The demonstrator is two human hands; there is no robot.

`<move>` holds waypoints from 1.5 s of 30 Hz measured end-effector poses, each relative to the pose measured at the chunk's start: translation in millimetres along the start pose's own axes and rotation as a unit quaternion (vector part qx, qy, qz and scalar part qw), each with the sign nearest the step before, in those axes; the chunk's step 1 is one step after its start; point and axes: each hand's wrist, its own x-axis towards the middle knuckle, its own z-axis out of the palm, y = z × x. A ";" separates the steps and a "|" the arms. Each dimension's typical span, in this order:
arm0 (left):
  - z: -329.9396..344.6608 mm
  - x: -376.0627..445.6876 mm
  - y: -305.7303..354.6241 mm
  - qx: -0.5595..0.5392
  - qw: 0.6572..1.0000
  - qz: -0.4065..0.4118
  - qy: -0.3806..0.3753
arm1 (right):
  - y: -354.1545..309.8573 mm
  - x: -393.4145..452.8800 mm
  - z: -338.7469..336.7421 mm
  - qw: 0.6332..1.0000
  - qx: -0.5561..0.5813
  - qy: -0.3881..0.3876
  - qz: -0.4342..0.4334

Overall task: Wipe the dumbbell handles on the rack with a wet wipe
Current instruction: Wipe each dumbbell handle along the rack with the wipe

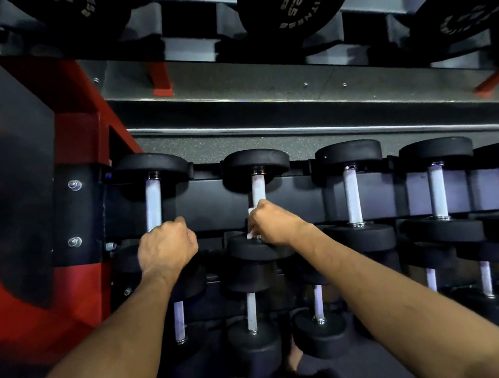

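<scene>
Dumbbell handles run in a row along the middle tier of the rack (272,200), pale knurled bars between black heads, and the second handle (258,188) from the red upright (76,136) is the one being worked. The right hand (271,222) has its fingers curled round the near end of that handle with a white wet wipe (249,218) pinched against the metal, a strip of it showing beside the knuckles. One place nearer the upright, the left hand (166,247) is closed in a fist round the first handle (153,204), probably steadying. The wipe is soft and limp and will likely drag on the knurling; the dumbbells look heavy and stiff, sitting firm in their cradles, so gripping mid-bar and sliding seems soundest. Further tiers lie above and below, over dark speckled gym flooring (210,147).
</scene>
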 end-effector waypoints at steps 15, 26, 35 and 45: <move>-23.0 -21.3 99.2 -0.143 0.987 -0.036 0.058 | 79.4 -77.6 -19.4 0.854 0.449 0.226 0.130; -10.9 -13.9 204.6 -0.165 0.986 -0.020 0.032 | 164.6 -103.2 -43.4 0.842 0.399 0.335 0.138; 6.8 -11.3 205.6 -0.104 0.991 -0.074 -0.042 | 216.4 -88.0 -31.6 0.953 0.062 0.297 -0.013; 10.8 -10.2 208.7 -0.063 0.995 -0.079 -0.025 | 232.5 -81.9 -32.4 0.965 -0.104 0.229 -0.073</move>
